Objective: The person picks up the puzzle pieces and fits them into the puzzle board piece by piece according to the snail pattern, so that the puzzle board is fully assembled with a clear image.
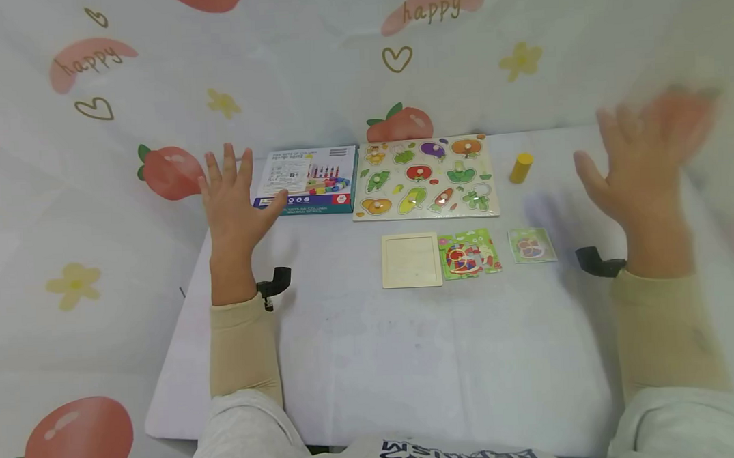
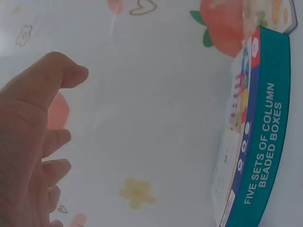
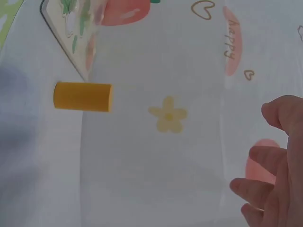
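Note:
Both hands are raised over the table with fingers spread, holding nothing. My left hand (image 1: 233,204) is in front of the beaded-boxes carton (image 1: 306,180), overlapping its left edge in the head view; the carton's teal side (image 2: 265,127) shows in the left wrist view. On the far right is my right hand (image 1: 641,169), its outer fingers blurred. Closest to it stands a yellow cylinder (image 1: 521,168). Between the hands lie a wooden frame (image 1: 411,261), a snail jigsaw (image 1: 468,254) with gaps between its pieces, and a small picture card (image 1: 532,246).
A vegetable peg puzzle board (image 1: 425,178) lies at the back beside the carton. White cloth covers the table (image 1: 373,365), and a printed curtain (image 1: 311,67) hangs behind it. Small black wrist mounts stick out from both wrists.

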Available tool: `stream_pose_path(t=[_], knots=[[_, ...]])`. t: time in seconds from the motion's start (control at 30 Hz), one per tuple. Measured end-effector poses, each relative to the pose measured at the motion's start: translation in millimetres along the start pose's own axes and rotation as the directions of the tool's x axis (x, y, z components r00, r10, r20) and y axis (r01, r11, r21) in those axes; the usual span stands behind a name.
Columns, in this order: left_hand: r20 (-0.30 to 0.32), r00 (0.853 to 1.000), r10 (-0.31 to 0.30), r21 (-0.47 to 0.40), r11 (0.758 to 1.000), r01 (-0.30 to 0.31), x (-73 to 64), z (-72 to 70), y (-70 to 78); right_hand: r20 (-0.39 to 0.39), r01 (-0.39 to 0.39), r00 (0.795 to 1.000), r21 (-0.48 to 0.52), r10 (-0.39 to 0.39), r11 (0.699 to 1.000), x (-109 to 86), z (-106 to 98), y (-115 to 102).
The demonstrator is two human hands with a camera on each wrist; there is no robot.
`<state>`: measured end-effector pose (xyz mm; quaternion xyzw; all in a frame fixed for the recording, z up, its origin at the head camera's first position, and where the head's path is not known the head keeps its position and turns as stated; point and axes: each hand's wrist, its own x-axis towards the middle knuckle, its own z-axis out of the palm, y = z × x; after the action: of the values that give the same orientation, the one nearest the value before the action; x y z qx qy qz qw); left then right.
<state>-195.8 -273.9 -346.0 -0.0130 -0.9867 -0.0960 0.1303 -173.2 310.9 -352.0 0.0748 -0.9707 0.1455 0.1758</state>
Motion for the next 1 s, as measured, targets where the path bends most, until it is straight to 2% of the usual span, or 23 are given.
stream_pose_path(t=[0.1, 0.27, 0.6, 0.73, 0.87, 1.0], knots=[[-0.003, 1.0, 0.028, 0.016, 0.999, -0.028, -1.1, -1.5, 8.0, -0.091, 0.062, 0.994, 0.028, -0.06, 0.998, -1.3, 1.4, -1.4], [-0.031, 0.993, 0.112, 0.006, 0.994, -0.112, -5.6, -3.6, 25.0, -0.131, 0.095, 0.987, 0.045, -0.088, 0.994, -3.5, 0.3, -6.9], [-0.076, 0.972, 0.221, -0.108, 0.968, -0.228, -17.4, -5.7, 51.6, -0.087, 0.089, 0.993, 0.087, -0.082, 0.992, -6.8, -13.5, -27.5], [-0.101, 0.963, 0.248, -0.153, 0.953, -0.262, -19.4, -4.6, 56.2, -0.081, 0.1, 0.992, 0.082, -0.093, 0.992, -9.2, -19.2, -36.7], [-0.11, 0.963, 0.246, -0.236, 0.935, -0.266, -24.2, -3.4, 58.4, -0.131, 0.154, 0.981, 0.083, -0.143, 0.985, -12.2, -21.3, -43.7], [-0.097, 0.964, 0.246, -0.336, 0.904, -0.264, -31.2, 2.5, 58.1, -0.191, 0.208, 0.963, 0.084, -0.189, 0.974, -15.5, -21.6, -48.1]])
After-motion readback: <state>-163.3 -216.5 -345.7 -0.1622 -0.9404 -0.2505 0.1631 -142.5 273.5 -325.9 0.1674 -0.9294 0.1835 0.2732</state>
